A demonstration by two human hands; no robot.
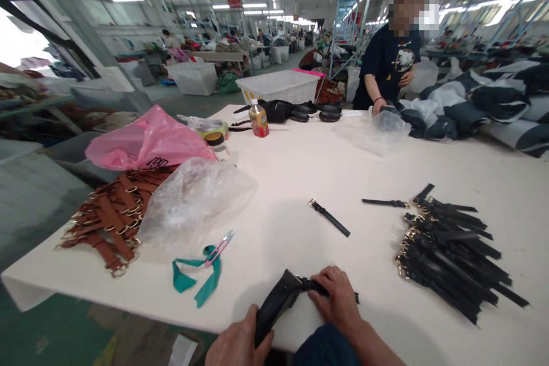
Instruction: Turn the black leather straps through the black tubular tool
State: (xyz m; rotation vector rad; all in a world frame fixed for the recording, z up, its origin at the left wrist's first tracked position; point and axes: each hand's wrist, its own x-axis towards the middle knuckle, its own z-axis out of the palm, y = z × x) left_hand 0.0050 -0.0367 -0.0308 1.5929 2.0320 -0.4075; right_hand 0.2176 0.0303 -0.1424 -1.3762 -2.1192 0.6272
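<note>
My left hand (239, 344) is closed around the lower end of a black leather piece (277, 302) at the near edge of the white table (300, 177). My right hand (338, 297) is closed on a thin black strap (309, 285) that joins the piece's upper end. A single black strap with a gold buckle (329, 217) lies on the table just beyond my hands. A heap of black buckled straps (450, 251) lies to the right.
Brown buckled straps (112, 218), a clear plastic bag (193, 197) and a pink bag (148, 140) lie at the left. Thread snips on a teal ribbon (206, 266) lie near the front. A bottle (258, 119) stands at the back. Another person (392, 57) stands at the far side.
</note>
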